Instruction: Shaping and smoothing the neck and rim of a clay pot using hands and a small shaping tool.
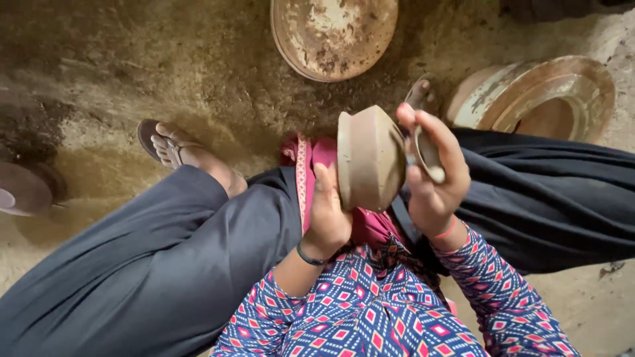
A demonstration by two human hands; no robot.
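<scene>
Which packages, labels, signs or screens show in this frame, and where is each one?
None in view: no package, label, sign or screen.
What shows instead is bare clay ware with no markings:
Clay pot, brown and round, held on its side over the lap between the left hand and the right hand.
Round dish, mud-stained, on the dirt floor at top.
Round mould, pale and brown, at upper right.

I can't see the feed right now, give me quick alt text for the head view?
Seated on an earthen floor, a person holds a small unfired clay pot on its side over the lap, left hand gripping its rim side, right hand pressing a small rounded tool against its base. Two clay-caked round dishes lie beyond the knees.
</scene>
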